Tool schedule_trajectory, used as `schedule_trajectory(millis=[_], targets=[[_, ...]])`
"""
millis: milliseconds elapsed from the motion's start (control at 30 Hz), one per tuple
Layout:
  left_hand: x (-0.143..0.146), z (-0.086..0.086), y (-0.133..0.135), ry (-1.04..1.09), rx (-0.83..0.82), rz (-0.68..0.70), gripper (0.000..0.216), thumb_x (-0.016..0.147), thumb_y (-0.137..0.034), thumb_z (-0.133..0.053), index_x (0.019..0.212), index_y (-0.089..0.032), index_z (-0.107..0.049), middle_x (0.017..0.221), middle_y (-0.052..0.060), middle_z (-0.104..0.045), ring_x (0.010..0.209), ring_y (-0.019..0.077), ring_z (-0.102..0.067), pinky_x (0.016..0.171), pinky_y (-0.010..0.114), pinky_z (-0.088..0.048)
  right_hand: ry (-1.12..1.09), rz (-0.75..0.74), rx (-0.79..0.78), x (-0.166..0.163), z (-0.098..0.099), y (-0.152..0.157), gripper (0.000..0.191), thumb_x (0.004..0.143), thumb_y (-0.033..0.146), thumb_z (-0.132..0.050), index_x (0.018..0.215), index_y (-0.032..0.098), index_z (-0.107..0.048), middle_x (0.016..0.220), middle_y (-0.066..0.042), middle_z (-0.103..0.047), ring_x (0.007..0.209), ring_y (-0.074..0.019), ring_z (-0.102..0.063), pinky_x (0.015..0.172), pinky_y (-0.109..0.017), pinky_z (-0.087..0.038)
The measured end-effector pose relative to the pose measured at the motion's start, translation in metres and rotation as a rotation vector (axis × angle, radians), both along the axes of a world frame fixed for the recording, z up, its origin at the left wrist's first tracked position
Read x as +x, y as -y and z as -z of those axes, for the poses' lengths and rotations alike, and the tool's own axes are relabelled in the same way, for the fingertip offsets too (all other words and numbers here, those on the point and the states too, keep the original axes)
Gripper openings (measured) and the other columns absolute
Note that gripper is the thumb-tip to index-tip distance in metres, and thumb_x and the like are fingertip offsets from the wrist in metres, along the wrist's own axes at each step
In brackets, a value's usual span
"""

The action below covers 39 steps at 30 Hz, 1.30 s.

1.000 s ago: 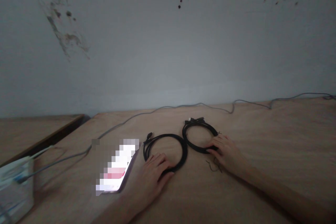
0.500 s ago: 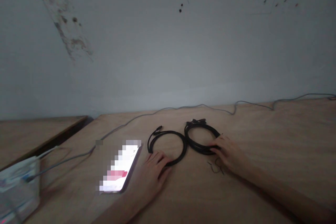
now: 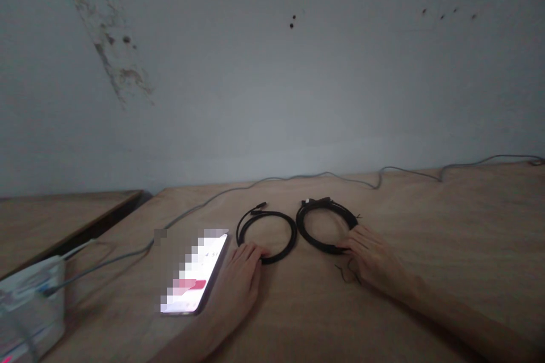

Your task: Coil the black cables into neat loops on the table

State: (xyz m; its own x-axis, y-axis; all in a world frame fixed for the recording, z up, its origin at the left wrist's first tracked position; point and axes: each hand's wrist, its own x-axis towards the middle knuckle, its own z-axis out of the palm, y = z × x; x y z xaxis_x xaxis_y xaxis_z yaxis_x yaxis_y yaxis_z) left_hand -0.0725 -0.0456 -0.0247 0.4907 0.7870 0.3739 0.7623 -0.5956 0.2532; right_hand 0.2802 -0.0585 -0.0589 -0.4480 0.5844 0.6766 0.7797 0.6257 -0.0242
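Two coiled black cables lie side by side on the wooden table. At the near left edge of the left coiled cable [image 3: 293, 232], my left hand [image 3: 243, 273] has its fingers curled over the strands. The plug ends of this coil point up and away at its far left. My right hand [image 3: 369, 250] is closed on the near right part of the right coiled cable [image 3: 320, 246], with thumb and fingers around the strands. Connectors [image 3: 315, 202] sit together at that coil's far side. Thin dark twist ties [image 3: 347, 275] lie just in front of my right hand.
A lit phone [image 3: 200, 275], partly pixelated, lies left of my left hand. Farther left stands a white box-like thing [image 3: 46, 317] with a grey cord [image 3: 179, 218] running along the table's back toward the wall [image 3: 272, 79]. A gap separates another tabletop [image 3: 63, 210].
My left hand and the left coil have shifted slightly left. The right coil's strands lie closer together, and my right hand still holds its near right side. The view has tilted a little.
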Motion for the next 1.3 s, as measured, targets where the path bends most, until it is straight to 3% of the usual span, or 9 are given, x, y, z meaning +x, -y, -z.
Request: schedule_trajectory(millis=[167, 333, 467, 633, 767, 900, 1033, 1100, 1300], targets=[[0.0, -0.003, 0.002, 0.176, -0.037, -0.012, 0.027, 0.106, -0.025, -0.041, 0.114, -0.02, -0.067, 0.112, 0.011, -0.071, 0.107, 0.0288, -0.065, 0.095, 0.048, -0.052, 0.096, -0.123, 0.215, -0.008, -0.009, 0.013, 0.035, 0.096, 0.002, -0.045, 0.11, 0.019, -0.072, 0.092, -0.009, -0.076, 0.087, -0.0258, -0.068, 0.086, -0.044, -0.057], [0.003, -0.008, 0.003, 0.297, -0.089, -0.047, 0.032, 0.107, -0.036, -0.043, 0.116, -0.021, -0.07, 0.114, 0.01, -0.073, 0.109, 0.0281, -0.067, 0.097, 0.046, -0.054, 0.167, -0.317, 0.319, -0.013, -0.021, 0.025, 0.032, 0.104, 0.009, -0.044, 0.119, 0.017, -0.071, 0.092, -0.009, -0.079, 0.086, -0.0231, -0.07, 0.09, -0.041, -0.055], [0.007, -0.012, 0.007, 0.325, -0.195, -0.037, 0.037, 0.108, -0.042, -0.043, 0.128, -0.023, -0.068, 0.125, 0.01, -0.073, 0.118, 0.028, -0.067, 0.103, 0.047, -0.053, 0.203, -0.304, 0.335, -0.012, -0.017, 0.024, 0.035, 0.103, 0.007, -0.041, 0.116, 0.018, -0.071, 0.094, -0.008, -0.08, 0.09, -0.024, -0.07, 0.092, -0.043, -0.052], [0.011, -0.014, 0.014, 0.304, -0.236, 0.108, 0.034, 0.108, -0.039, -0.048, 0.135, -0.028, -0.065, 0.138, 0.006, -0.068, 0.129, 0.0246, -0.062, 0.114, 0.045, -0.047, 0.184, -0.282, 0.094, -0.014, -0.021, 0.024, 0.027, 0.093, 0.013, -0.051, 0.109, 0.021, -0.071, 0.094, -0.009, -0.077, 0.089, -0.0265, -0.066, 0.087, -0.046, -0.052], [0.012, -0.014, 0.016, 0.304, -0.242, 0.088, 0.034, 0.108, -0.038, -0.048, 0.135, -0.027, -0.064, 0.137, 0.006, -0.069, 0.129, 0.025, -0.062, 0.114, 0.046, -0.048, 0.062, -0.276, -0.173, -0.012, -0.033, 0.025, 0.021, 0.091, 0.03, -0.062, 0.108, 0.021, -0.069, 0.104, -0.011, -0.073, 0.095, -0.028, -0.063, 0.087, -0.047, -0.052], [0.013, -0.016, 0.016, 0.317, -0.227, 0.044, 0.033, 0.107, -0.04, -0.047, 0.129, -0.026, -0.066, 0.131, 0.007, -0.072, 0.124, 0.0261, -0.065, 0.11, 0.046, -0.051, 0.022, -0.208, -0.203, -0.008, -0.038, 0.023, 0.028, 0.093, 0.034, -0.064, 0.117, 0.019, -0.068, 0.109, -0.013, -0.072, 0.101, -0.0304, -0.062, 0.089, -0.05, -0.052], [0.013, -0.02, 0.016, 0.33, -0.237, 0.036, 0.032, 0.106, -0.04, -0.048, 0.126, -0.024, -0.067, 0.128, 0.008, -0.072, 0.121, 0.0266, -0.067, 0.106, 0.046, -0.053, 0.099, -0.23, -0.29, -0.014, -0.029, 0.022, 0.025, 0.089, 0.03, -0.07, 0.112, 0.024, -0.073, 0.106, -0.009, -0.073, 0.102, -0.03, -0.063, 0.094, -0.052, -0.051], [0.013, -0.021, 0.016, 0.336, -0.237, 0.039, 0.032, 0.106, -0.039, -0.047, 0.124, -0.024, -0.068, 0.127, 0.008, -0.073, 0.12, 0.027, -0.067, 0.106, 0.046, -0.053, 0.112, -0.229, -0.272, -0.018, -0.021, 0.021, 0.018, 0.093, 0.024, -0.064, 0.108, 0.025, -0.075, 0.102, -0.007, -0.074, 0.102, -0.0287, -0.064, 0.097, -0.052, -0.051], [0.013, -0.019, 0.014, 0.357, -0.249, 0.015, 0.033, 0.106, -0.042, -0.047, 0.125, -0.023, -0.067, 0.128, 0.01, -0.072, 0.12, 0.0277, -0.067, 0.106, 0.046, -0.053, -0.021, -0.175, -0.212, -0.019, -0.008, 0.016, 0.024, 0.097, 0.01, -0.049, 0.102, 0.021, -0.07, 0.101, -0.01, -0.073, 0.101, -0.0265, -0.067, 0.095, -0.045, -0.056]])
